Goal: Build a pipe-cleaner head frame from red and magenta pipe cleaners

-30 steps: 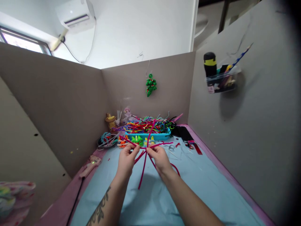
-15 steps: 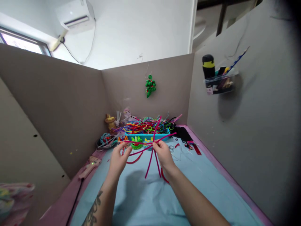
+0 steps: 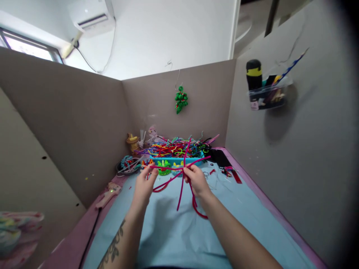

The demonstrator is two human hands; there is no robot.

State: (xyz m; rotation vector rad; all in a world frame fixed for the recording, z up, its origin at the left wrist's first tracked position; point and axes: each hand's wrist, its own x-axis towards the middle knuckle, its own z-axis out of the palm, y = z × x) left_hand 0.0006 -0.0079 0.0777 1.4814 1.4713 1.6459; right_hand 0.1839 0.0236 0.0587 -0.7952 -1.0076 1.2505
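Several magenta pipe cleaners point(image 3: 181, 194) cross at one point and spread out like a star above the table. My right hand point(image 3: 198, 181) pinches them at the crossing between thumb and fingertips. One strand runs left to my left hand point(image 3: 143, 185), whose thumb and index finger close on its outer end. Behind my left fingers stand a green figure point(image 3: 163, 168) and a pale blue and yellow one point(image 3: 177, 169), made of fuzzy stems. Curved red pipe cleaners point(image 3: 199, 213) lie on the table, partly hidden by my right hand and wrist.
A blue tray point(image 3: 157, 159) heaped with coloured pipe cleaners stands at the back. A dark bowl point(image 3: 127, 172) and a pink glue gun point(image 3: 108, 196) with a cord lie left. A red strip point(image 3: 236, 177) lies right. Grey panels point(image 3: 182, 123) enclose the table, with a green ornament point(image 3: 181, 100) hanging.
My left thumb and index finger have come together at the strand's end. The pipe cleaners have turned slightly in my right hand. The view has shifted a little.
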